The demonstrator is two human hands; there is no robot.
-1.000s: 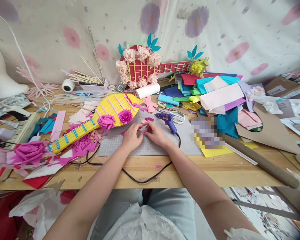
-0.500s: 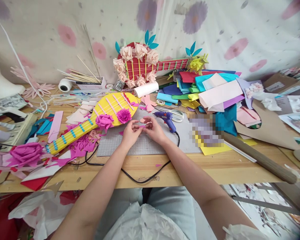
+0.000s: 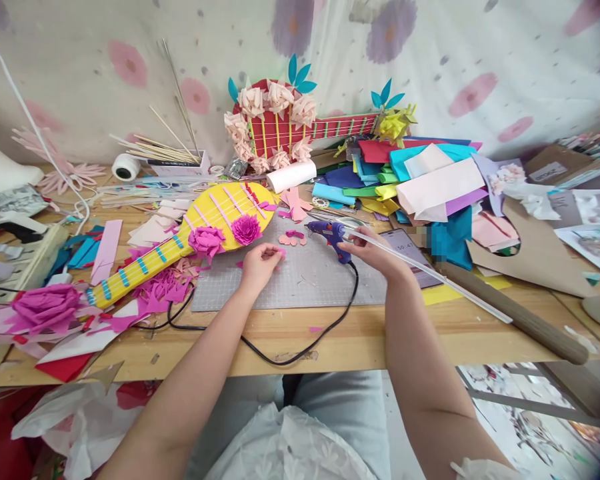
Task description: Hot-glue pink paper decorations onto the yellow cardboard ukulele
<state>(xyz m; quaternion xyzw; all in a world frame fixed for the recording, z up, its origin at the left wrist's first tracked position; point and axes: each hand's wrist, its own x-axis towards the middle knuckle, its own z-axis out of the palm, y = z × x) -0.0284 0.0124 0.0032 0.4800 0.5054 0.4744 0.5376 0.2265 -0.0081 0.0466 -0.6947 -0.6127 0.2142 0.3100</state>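
Note:
My left hand (image 3: 260, 268) is closed in a pinch on a small magenta paper piece (image 3: 281, 253), above the grey cutting mat (image 3: 300, 287). On the right, my right hand (image 3: 377, 255) has its fingers around the handle of a purple glue gun (image 3: 329, 233), which rests on the mat. A long, clear whitish stick (image 3: 445, 280) runs from behind the gun down to the right, past my right hand. Beyond my left hand lie small peach and magenta paper petals (image 3: 293, 238). The yellow paper guitar (image 3: 205, 213), with magenta flowers, lies to the left.
A red guitar with pale roses (image 3: 275, 133) stands at the back. Coloured paper (image 3: 440, 180) is piled at the right, near a phone (image 3: 405, 243) and a brown rod (image 3: 520, 317). The gun's black cord (image 3: 290, 363) loops along the table's front edge.
My hands have parted. The right hand has moved right to the glue gun, while the left keeps the magenta piece. The petals beyond them are now uncovered.

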